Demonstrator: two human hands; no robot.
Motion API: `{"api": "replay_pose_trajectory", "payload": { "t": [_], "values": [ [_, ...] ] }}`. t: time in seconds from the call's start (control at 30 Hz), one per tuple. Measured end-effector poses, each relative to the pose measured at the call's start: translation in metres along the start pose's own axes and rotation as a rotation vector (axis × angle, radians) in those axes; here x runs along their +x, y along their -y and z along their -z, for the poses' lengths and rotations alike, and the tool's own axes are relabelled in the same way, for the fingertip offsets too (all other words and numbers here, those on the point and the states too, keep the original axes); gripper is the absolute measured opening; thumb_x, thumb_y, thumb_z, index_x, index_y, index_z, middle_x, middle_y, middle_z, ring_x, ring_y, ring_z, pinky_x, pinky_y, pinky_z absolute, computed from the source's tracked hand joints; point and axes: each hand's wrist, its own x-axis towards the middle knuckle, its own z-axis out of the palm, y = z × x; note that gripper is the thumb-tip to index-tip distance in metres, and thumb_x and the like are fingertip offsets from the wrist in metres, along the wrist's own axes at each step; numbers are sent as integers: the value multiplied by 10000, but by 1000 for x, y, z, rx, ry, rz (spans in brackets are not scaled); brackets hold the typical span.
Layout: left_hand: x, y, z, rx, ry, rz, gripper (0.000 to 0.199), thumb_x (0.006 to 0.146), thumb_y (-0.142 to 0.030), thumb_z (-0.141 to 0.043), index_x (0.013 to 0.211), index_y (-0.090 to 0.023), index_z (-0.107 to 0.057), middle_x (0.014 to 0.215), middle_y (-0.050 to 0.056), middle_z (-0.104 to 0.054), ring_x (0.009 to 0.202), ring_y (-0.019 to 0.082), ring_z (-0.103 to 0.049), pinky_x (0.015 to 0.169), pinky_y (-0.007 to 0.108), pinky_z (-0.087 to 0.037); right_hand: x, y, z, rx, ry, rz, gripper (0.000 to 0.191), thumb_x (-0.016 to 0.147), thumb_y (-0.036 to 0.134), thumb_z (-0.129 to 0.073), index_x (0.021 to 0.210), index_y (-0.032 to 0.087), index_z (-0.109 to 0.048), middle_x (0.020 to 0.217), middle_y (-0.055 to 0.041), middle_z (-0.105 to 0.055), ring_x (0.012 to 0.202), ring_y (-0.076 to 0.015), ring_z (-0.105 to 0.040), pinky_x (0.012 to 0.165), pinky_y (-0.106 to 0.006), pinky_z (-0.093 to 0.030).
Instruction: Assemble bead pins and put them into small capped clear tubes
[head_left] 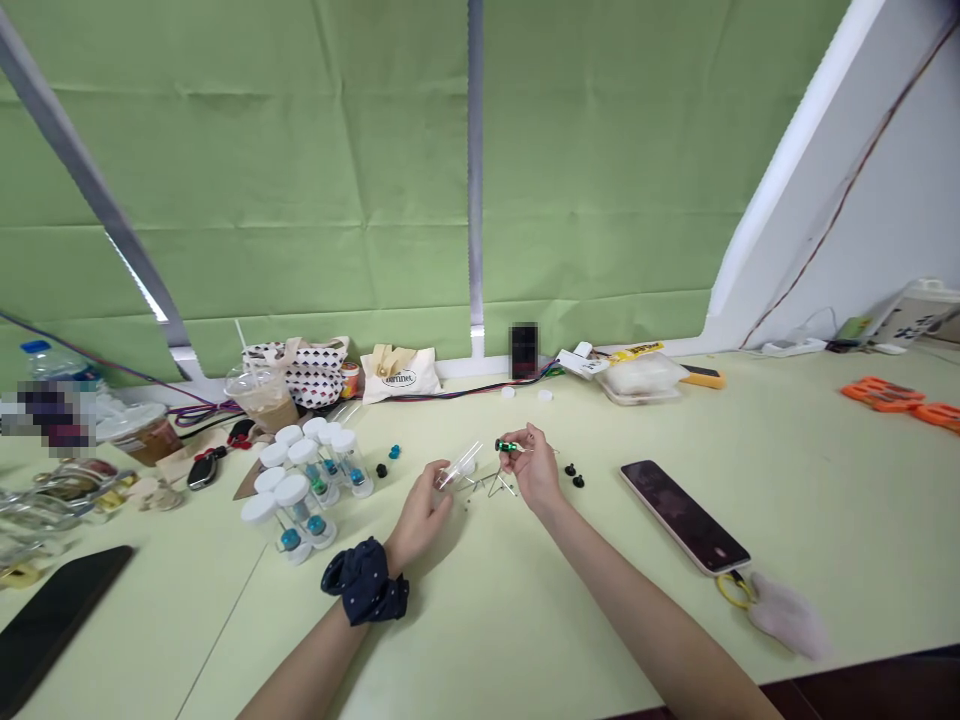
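My left hand, a dark dotted scrunchie at its wrist, is closed round a clear plastic tube that tilts up to the right. Close by, my right hand pinches a small green-and-black cylindrical piece between thumb and fingers. A thin rod seems to run from that piece behind the fingers. Below the hands, several thin metal rods lie on the table. Two black knob-like pieces rest right of my right hand. A white cap shows behind the tube.
Several white-capped clear tubes with blue and green pieces stand at left, near small blue pieces. A phone lies at right, a dark device at front left. Drink cups, bags and cables line the back.
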Motion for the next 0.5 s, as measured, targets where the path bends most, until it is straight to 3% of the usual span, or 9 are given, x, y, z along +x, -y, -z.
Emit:
{"api": "replay_pose_trajectory", "payload": {
  "t": [0.13,0.33,0.5],
  "values": [
    [0,-3,3,-31,36,-6,355,769,-152,-441,1115,-227,-472,917,34,-572,831,165,-531,700,276,-426,1,0,1,-1,43,-80,333,751,451,-519,595,159,-556,635,-38,-613,419,-113,-496,375,-232,-327],
    [-2,-3,6,-17,-11,-16,362,691,-119,-487,1037,-217,-525,879,21,-584,833,175,-533,805,321,-420,2,2,1,-169,174,-281,337,743,460,-528,605,153,-555,563,-24,-569,383,-95,-444,348,-215,-255],
    [-3,-4,6,-13,-19,-8,352,684,-108,-485,1019,-204,-532,874,26,-590,824,176,-536,796,319,-428,0,7,-1,-244,191,-296,295,728,421,-508,608,153,-544,582,-30,-587,385,-89,-438,352,-211,-254]
  ]
}}
